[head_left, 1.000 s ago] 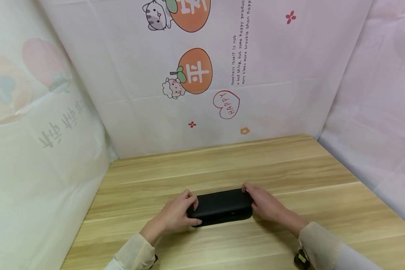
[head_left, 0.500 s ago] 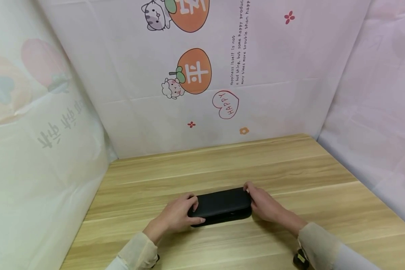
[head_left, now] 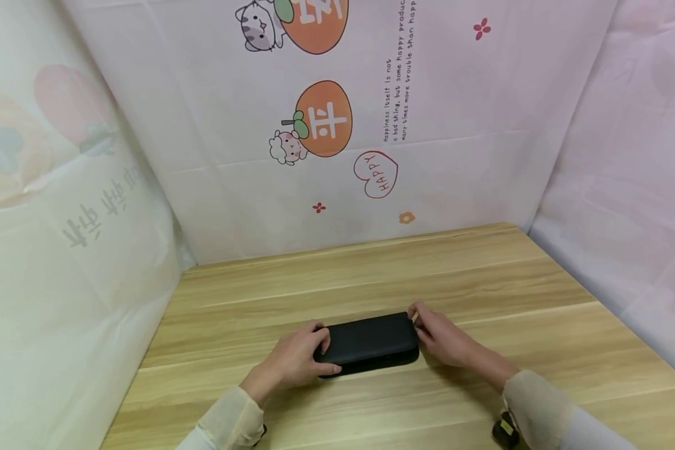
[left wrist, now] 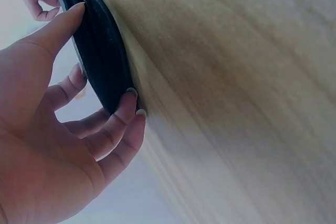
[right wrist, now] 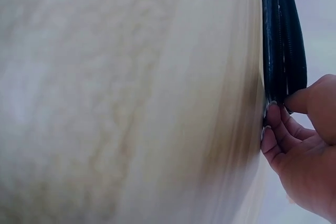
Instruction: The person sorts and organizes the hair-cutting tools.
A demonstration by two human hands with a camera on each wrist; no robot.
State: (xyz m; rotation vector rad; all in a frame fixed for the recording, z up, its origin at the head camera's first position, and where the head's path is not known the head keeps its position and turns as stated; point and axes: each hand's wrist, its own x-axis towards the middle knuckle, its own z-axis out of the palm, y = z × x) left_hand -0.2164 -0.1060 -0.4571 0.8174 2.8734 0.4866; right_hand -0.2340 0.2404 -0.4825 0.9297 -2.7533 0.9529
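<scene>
A black zippered case (head_left: 371,340) lies flat on the wooden table, its long front side toward me. Along that side its two halves stand a little apart, and zipper teeth show on the edge in the right wrist view (right wrist: 281,40). My left hand (head_left: 298,355) grips the left end, with the thumb on the front edge and fingers curled over the top and round the end. At the far right corner my right hand (head_left: 441,337) pinches the case's edge between thumb and fingers, by the end of the zipper. Whether a zipper pull is between those fingertips is hidden.
The wood-grain table (head_left: 247,294) reaches back to a white printed cloth (head_left: 230,187) hung as a wall. Similar cloth hangs along the left and right sides. A dark device with a yellow label (head_left: 505,430) sits under the right wrist.
My right hand's fingers have shifted slightly at the right corner and the front gap of the case has narrowed there. My left hand's thumb has slid a little right, then stayed.
</scene>
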